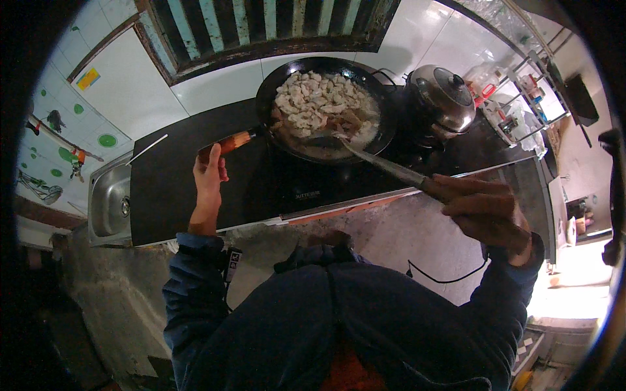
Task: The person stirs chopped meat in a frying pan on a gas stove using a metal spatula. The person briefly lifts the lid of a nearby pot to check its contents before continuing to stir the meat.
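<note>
A black wok (264,93) stands on the stove at the back of the counter. Pale, cut pieces of meat (318,102) fill much of it, with cloudy liquid and some browner pieces toward the front right. My left hand (210,176) grips the wok's wooden handle (230,144). In my right hand (484,210) is the handle of a metal spatula (386,166). Its blade sits in the liquid at the near side of the wok, partly covered by the food.
A lidded metal pot (442,97) stands just right of the wok. Beyond it is a wire rack (533,97) with bottles and jars. A steel sink (107,200) lies at the left end of the black counter (166,195), where a white stick (149,148) rests. A slatted window (269,24) is behind.
</note>
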Available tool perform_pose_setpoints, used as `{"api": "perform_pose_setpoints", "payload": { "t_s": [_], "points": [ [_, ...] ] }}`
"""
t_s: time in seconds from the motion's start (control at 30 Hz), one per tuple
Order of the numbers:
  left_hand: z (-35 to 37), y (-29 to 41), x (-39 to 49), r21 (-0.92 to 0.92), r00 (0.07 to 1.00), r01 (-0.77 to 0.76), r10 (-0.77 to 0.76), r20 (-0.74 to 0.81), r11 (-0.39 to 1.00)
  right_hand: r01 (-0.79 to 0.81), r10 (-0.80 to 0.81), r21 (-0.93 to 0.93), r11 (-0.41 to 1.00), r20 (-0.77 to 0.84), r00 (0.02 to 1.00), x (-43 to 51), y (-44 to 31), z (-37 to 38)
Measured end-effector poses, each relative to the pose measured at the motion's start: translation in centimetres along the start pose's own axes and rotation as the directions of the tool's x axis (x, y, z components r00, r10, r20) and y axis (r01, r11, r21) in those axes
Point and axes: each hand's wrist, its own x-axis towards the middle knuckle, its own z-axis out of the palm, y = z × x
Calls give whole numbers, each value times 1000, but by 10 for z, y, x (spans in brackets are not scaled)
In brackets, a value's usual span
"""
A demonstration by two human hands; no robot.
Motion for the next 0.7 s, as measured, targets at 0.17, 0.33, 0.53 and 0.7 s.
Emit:
{"api": "perform_pose_setpoints", "payload": {
  "t_s": [0.17, 0.33, 0.53, 0.7],
  "points": [
    [2, 3, -3, 68, 999, 11, -9, -36, 998, -69, 88, 200, 977, -88, 992, 13, 17, 5],
    [6, 1, -4, 53, 997, 18, -14, -81, 998, 28, 78, 304, 952, -332, 940, 1, 9, -17],
    [17, -5, -16, 2, 988, -24, 24, -152, 1000, -56, 118, 133, 989, -519, 847, -6, 51, -11],
    [23, -16, -44, -84, 958, -93, 66, -278, 992, -165, 216, 185, 969, -305, 927, 2, 111, -46]
  ]
}}
